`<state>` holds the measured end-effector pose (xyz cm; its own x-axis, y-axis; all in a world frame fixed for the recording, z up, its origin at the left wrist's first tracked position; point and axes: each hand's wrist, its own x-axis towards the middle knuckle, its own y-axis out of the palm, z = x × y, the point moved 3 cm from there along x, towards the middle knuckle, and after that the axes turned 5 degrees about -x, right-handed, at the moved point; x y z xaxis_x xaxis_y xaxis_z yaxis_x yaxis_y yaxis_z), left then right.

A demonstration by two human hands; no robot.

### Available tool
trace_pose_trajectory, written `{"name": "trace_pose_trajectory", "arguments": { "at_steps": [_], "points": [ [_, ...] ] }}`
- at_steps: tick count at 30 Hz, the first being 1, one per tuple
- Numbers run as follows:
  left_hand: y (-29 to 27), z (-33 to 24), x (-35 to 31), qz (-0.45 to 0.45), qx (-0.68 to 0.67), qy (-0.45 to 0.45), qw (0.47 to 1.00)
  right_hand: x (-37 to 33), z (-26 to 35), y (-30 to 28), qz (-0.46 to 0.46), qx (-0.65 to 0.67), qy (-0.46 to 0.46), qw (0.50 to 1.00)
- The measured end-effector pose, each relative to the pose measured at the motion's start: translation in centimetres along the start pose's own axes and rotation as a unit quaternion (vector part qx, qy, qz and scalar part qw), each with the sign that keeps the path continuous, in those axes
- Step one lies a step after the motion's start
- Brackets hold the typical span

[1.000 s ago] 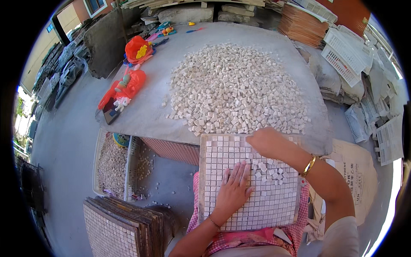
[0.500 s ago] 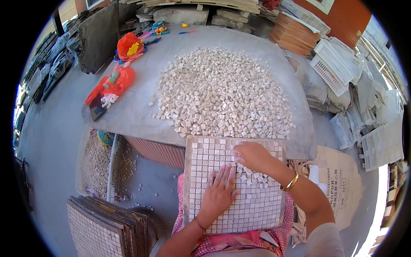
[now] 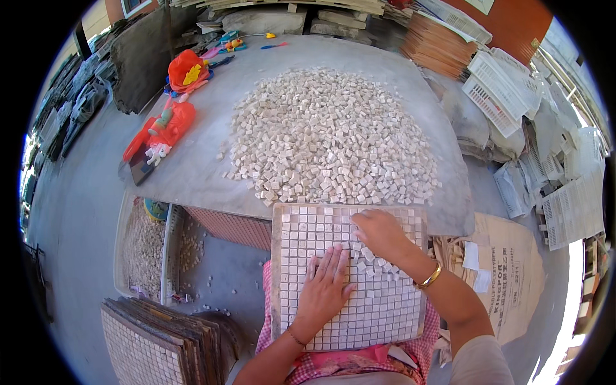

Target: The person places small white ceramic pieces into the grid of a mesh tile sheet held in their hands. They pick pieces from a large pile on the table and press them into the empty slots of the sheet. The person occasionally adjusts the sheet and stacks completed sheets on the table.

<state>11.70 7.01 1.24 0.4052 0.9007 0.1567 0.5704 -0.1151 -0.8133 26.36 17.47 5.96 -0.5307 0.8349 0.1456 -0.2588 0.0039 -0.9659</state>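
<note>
A square grid tray (image 3: 277, 269) rests on my lap against the table's near edge, most of its cells filled with small pale stone cubes. My left hand (image 3: 324, 285) lies flat on the filled cells left of the middle, fingers stretched out and slightly apart. Over the upper rows, my right hand (image 3: 385, 234) is closed in a pinch with its fingertips down at the grid; whatever is between them is hidden. Several loose stone cubes (image 3: 378, 266) lie in a small heap on the tray, just below my right hand. A few top-row cells look bare.
A wide pile of stone cubes (image 3: 333, 141) covers the table (image 3: 205, 173) ahead. Red plastic bags (image 3: 173, 125) and toys lie at its left. Below left are a white crate (image 3: 170, 256) of cubes and stacked filled trays (image 3: 144, 340). White baskets (image 3: 497, 93) and flattened cardboard (image 3: 513, 276) are at right.
My right fingertips stay at the upper rows, with the hand and wrist turned slightly. My left hand keeps its place on the tray. The whole view has shifted a little.
</note>
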Motion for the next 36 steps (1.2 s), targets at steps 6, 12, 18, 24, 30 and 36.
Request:
{"name": "trace_pose_trajectory", "arguments": {
  "at_steps": [6, 12, 18, 24, 30, 36],
  "points": [
    [-0.1, -0.2, 0.1, 0.003, 0.013, 0.007, 1.000, -0.7, -1.4, 1.5, -0.007, 0.047, 0.012, 0.999],
    [0.0, -0.2, 0.0, -0.003, 0.011, 0.009, 1.000, -2.4, -0.1, 0.2, 0.062, 0.092, 0.060, 0.992],
    [0.0, -0.2, 0.1, 0.006, -0.016, -0.002, 1.000, -3.5, 0.4, 0.7, 0.070, 0.090, 0.070, 0.991],
    [-2.0, 0.8, 1.8, -0.145, -0.102, 0.039, 0.983, -3.2, 0.6, 0.5, 0.027, 0.053, 0.065, 0.996],
    [-2.2, 1.1, 5.2, -0.096, -0.046, 0.080, 0.991, -2.8, -2.7, -1.7, -0.056, 0.050, 0.121, 0.990],
    [-2.3, 1.7, 6.1, -0.034, -0.045, 0.113, 0.992, -2.0, -4.1, -0.7, -0.056, 0.018, 0.077, 0.995]
  ]
}}
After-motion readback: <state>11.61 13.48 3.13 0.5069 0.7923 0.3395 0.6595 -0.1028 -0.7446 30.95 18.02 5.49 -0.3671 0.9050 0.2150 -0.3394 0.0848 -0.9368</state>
